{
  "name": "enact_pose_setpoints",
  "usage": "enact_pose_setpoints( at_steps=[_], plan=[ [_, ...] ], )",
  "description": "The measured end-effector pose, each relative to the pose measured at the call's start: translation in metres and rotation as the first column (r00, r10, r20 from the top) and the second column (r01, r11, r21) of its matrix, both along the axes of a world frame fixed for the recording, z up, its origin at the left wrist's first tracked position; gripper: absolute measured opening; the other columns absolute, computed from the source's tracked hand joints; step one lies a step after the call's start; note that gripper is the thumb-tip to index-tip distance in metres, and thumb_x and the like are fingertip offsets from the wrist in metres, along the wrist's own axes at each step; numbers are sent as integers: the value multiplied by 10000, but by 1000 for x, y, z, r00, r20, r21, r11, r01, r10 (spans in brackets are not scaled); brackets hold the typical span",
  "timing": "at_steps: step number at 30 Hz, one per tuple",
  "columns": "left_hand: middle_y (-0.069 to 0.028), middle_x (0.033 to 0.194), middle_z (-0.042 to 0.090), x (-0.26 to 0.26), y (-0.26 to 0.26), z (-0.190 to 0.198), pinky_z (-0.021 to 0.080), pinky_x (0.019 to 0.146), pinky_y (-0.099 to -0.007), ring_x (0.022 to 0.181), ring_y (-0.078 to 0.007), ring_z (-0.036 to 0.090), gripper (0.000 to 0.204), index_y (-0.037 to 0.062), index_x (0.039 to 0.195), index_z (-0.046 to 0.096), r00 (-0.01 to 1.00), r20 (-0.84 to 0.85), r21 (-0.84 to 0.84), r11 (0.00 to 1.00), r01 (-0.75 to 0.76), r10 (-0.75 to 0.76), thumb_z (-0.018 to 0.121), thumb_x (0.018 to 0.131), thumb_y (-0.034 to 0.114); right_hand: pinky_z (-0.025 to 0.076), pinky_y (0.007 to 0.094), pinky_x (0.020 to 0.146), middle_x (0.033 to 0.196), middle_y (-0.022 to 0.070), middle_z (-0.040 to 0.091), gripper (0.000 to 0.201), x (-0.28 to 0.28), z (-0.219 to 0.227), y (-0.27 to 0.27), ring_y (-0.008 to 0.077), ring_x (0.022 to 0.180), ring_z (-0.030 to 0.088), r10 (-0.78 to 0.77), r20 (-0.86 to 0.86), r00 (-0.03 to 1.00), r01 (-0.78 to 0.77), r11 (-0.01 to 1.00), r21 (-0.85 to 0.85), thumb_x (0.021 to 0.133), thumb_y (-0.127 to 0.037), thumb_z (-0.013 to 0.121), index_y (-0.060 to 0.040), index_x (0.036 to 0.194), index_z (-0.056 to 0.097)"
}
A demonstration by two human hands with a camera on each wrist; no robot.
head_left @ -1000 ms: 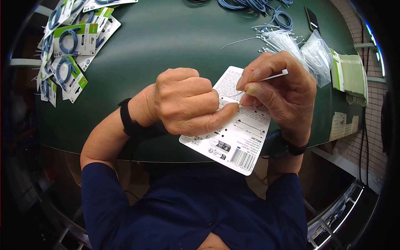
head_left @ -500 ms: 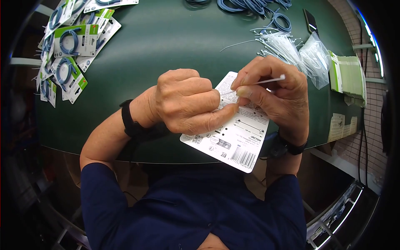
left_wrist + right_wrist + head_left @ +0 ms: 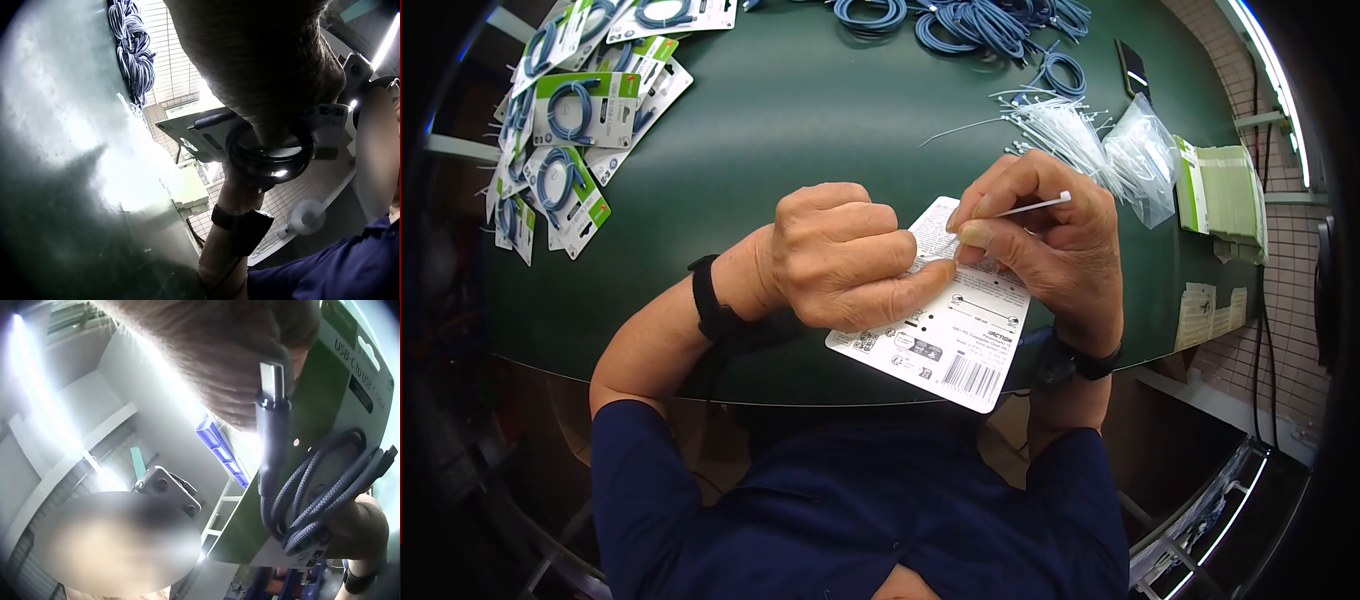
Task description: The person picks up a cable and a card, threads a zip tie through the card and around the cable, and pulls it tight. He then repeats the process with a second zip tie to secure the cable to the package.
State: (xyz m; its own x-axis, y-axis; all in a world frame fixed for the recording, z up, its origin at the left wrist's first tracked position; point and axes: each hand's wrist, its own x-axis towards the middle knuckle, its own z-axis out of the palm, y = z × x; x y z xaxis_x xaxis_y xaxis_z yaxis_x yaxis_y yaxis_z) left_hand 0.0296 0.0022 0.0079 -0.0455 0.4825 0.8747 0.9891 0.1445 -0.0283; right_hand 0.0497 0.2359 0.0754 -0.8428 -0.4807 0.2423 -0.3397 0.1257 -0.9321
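Observation:
My left hand [image 3: 850,255] grips a white printed card [image 3: 975,345], its back with barcode facing up over the table edge. Under the card, a coiled blue-grey braided cable [image 3: 312,487] lies against the green-and-white front, its USB-C plug [image 3: 273,412] sticking out. My right hand [image 3: 1050,245] pinches a white cable tie [image 3: 1035,207] between thumb and forefinger, close to the left thumb tip. The tie's head points away to the right, while its thin end runs down at the card and is hidden by the fingers.
Finished-looking carded cables [image 3: 580,110] are heaped at the left. Loose coiled cables [image 3: 970,30] lie at the back. To the right are a pile of cable ties [image 3: 1060,135], a plastic bag [image 3: 1142,160], a phone [image 3: 1133,70] and a stack of cards [image 3: 1235,195].
My right hand has come left and a little down toward the left hand with the cable tie. The card has slid slightly left, and the whole head view has shifted a little.

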Motion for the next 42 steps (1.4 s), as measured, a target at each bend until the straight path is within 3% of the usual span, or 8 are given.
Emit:
enact_pose_setpoints(
  at_steps=[4, 12, 24, 28, 32, 35, 38, 42],
  plan=[
    [14, 719, 595, 3, -9, 7, 386, 505, -263, 569, -105, 549, 380, 73, 1121, 727, 998, 57, -105, 994, 0, 6, 809, 760, 155, 597, 259, 664, 924, 154, 750, 145, 4, 7, -6, 139, 760, 726, -123, 155, 980, 129, 991, -32, 882, 86, 767, 2, 892, 649],
    [44, 681, 544, 1, -3, 5, 313, 471, -255, 544, -80, 505, 292, 81, 993, 734, 1000, 17, -84, 996, 1, 1, 792, 719, 159, 588, 266, 675, 882, 99, 777, 148, -4, -3, -1, 148, 758, 738, 15, -21, 1000, -13, 995, 99, 791, 80, 829, -2, 845, 720],
    [10, 732, 608, 1, 3, 5, 388, 486, -266, 570, -108, 568, 326, 90, 1058, 771, 995, 100, -36, 999, -7, 10, 799, 742, 164, 569, 267, 705, 910, 102, 775, 146, -8, -3, 4, 158, 805, 740, 54, 130, 990, -64, 995, 71, 814, 43, 827, -9, 931, 758],
    [-12, 747, 636, -3, 3, 6, 434, 494, -287, 579, -119, 583, 315, 71, 1105, 780, 946, 323, 60, 998, 15, -34, 816, 795, 118, 549, 258, 789, 1129, 121, 736, 235, -12, -10, 3, 137, 899, 693, -344, 80, 936, 351, 885, -306, 977, 2, 711, 24, 1207, 668],
    [-13, 792, 679, -4, 4, 4, 473, 506, -284, 599, -108, 597, 232, 42, 1125, 760, 737, 673, 226, 931, -285, 62, 796, 903, 97, 544, 257, 805, 1139, 123, 725, 207, -21, -26, 3, 142, 909, 677, -634, -155, 758, 547, 747, -378, 982, -2, 726, 15, 1181, 674],
    [-10, 842, 707, -4, 9, 12, 483, 512, -254, 614, -78, 597, 197, 28, 1147, 719, 296, 885, 460, 777, -430, -360, 746, 984, 137, 574, 270, 796, 1017, 94, 744, 200, -14, -31, -3, 138, 928, 685, -571, -364, 736, 460, 816, -351, 910, 24, 805, -3, 1084, 711],
    [-1, 859, 706, -7, 9, 13, 480, 511, -234, 622, -61, 596, 210, 28, 1157, 695, 221, 873, 484, 729, -483, -434, 744, 1000, 159, 544, 294, 732, 1021, 113, 739, 305, -7, -33, -17, 181, 883, 673, -311, -579, 754, 324, 942, -85, 838, 46, 859, -19, 1102, 718],
    [-1, 870, 706, -8, 8, 8, 472, 509, -219, 638, -44, 596, 226, 29, 1170, 674, 147, 849, 505, 697, -508, -508, 746, 1004, 164, 541, 316, 697, 943, 98, 733, 336, -8, -32, -41, 228, 834, 679, -157, -761, 629, 355, 929, 102, 754, 11, 915, -45, 1038, 743]
  ],
)
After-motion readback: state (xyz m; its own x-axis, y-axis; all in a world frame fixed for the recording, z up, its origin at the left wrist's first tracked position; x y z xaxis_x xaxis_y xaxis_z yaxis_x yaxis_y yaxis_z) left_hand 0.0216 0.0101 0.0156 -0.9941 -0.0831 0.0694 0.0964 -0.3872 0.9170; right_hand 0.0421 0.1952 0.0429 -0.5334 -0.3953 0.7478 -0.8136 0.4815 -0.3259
